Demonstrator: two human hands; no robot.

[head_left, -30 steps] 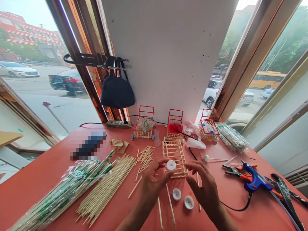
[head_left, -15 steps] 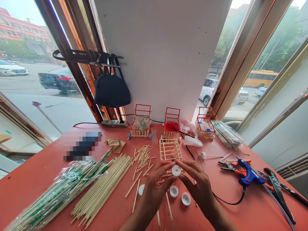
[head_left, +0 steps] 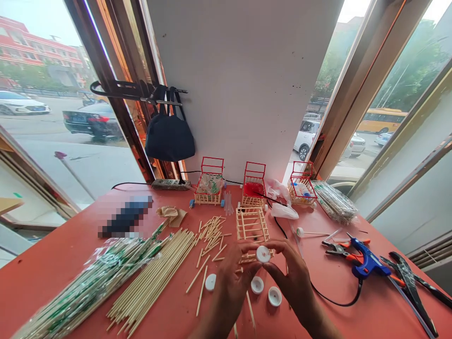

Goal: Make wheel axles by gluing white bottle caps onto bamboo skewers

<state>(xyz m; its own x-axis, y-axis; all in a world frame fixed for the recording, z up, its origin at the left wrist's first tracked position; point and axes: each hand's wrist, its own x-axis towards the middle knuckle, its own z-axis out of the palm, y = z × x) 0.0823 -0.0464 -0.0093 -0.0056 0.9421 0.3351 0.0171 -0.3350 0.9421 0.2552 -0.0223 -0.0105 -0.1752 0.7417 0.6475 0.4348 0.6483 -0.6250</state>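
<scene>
Both hands meet over the red table [head_left: 52,263] on one small white bottle cap [head_left: 263,254]. My left hand [head_left: 235,278] pinches it from the left and my right hand [head_left: 293,275] pinches it from the right. Just behind the cap lies a flat wooden stick frame [head_left: 251,225]. Three more white caps [head_left: 256,285] lie on the table under and beside my hands. Loose short sticks [head_left: 212,233] are scattered to the left.
Long bamboo skewers [head_left: 155,278] and wrapped skewers [head_left: 88,287] lie at left. A blue glue gun [head_left: 367,264], pliers [head_left: 339,248] and black cutters [head_left: 413,282] lie at right. Three small red-railed stick carts [head_left: 254,186] stand at the back by the wall.
My right hand has come in from the right and joined the left on the white cap. Both hands have moved slightly nearer to me.
</scene>
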